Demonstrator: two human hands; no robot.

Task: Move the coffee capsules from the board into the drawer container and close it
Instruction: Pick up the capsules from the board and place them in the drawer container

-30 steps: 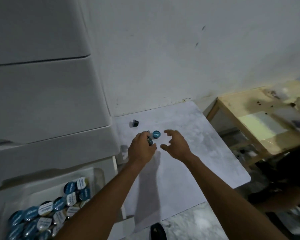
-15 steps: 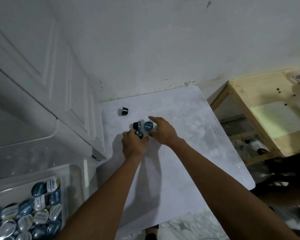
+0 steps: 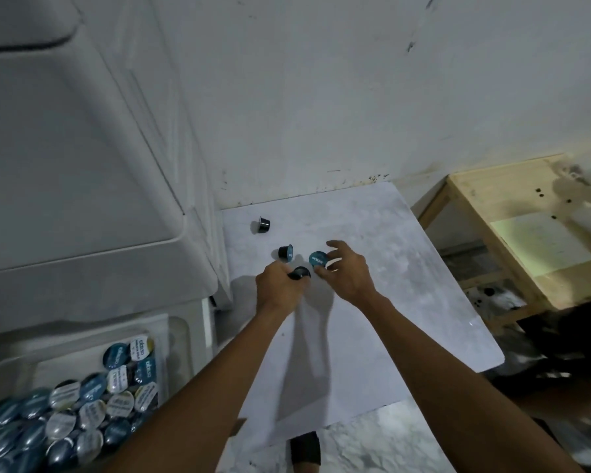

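On the white marbled board [image 3: 372, 302] lie several dark coffee capsules. One capsule [image 3: 264, 224] rests on its side near the back left corner. A second one [image 3: 285, 252] lies just beyond my left hand [image 3: 280, 288], which is shut on a dark capsule [image 3: 300, 273]. My right hand [image 3: 347, 271] pinches a blue-lidded capsule [image 3: 318, 258] between thumb and fingers. The open drawer [image 3: 171, 336] at the bottom left is full of blue and silver capsules [image 3: 82, 397].
A white plastic drawer unit [image 3: 82, 165] rises on the left, against the white wall [image 3: 355, 80]. A wooden shelf frame [image 3: 512, 233] stands to the right of the board. A dark shoe [image 3: 305, 450] shows below the board's near edge.
The view has shifted, so the board sits lower in the frame. My right hand's fingers have closed around the blue-lidded capsule. My left hand still grips its dark capsule.
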